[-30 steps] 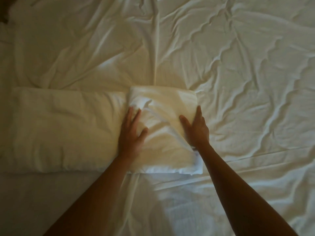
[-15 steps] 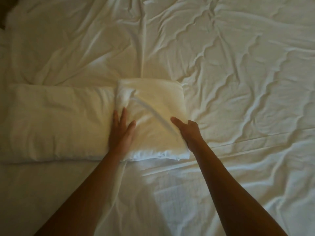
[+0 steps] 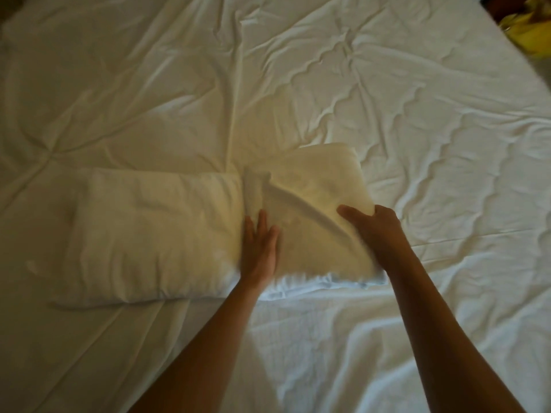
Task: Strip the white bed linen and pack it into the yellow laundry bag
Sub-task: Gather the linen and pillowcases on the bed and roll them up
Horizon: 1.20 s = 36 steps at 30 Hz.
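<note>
Two hands work the folded linen [image 3: 310,204] at bed centre: right hand [image 3: 378,231] grasping its 3 o'clock edge, left hand [image 3: 259,248] released, flat at 9 o'clock beside the pillow [image 3: 149,234]. Step: gathering. Next, apparently: lift toward the yellow laundry bag [image 3: 530,31] at 2 o'clock.

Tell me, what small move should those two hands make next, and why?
Probably lift the folded linen off the bed and carry it toward the yellow bag at the far right corner. The right hand already has a grip on its right edge, the left hand lies flat on it, and it looks fully folded.
</note>
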Each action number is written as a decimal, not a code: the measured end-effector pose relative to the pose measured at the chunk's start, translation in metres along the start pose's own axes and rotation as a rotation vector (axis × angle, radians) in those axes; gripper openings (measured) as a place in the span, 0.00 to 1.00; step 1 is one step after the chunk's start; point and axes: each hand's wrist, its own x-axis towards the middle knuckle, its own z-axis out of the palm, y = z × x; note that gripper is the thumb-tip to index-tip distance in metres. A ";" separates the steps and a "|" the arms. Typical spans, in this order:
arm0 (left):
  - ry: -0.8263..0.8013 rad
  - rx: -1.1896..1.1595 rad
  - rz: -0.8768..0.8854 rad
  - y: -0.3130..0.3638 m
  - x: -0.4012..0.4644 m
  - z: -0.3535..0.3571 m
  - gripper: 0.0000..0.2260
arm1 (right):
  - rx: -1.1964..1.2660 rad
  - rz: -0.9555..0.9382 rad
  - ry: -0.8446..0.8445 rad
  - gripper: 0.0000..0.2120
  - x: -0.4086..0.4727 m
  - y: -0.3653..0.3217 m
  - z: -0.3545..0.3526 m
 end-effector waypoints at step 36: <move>0.199 -0.144 -0.147 -0.063 -0.036 -0.273 0.36 | -0.480 -0.761 -0.082 0.28 -0.078 -0.057 0.292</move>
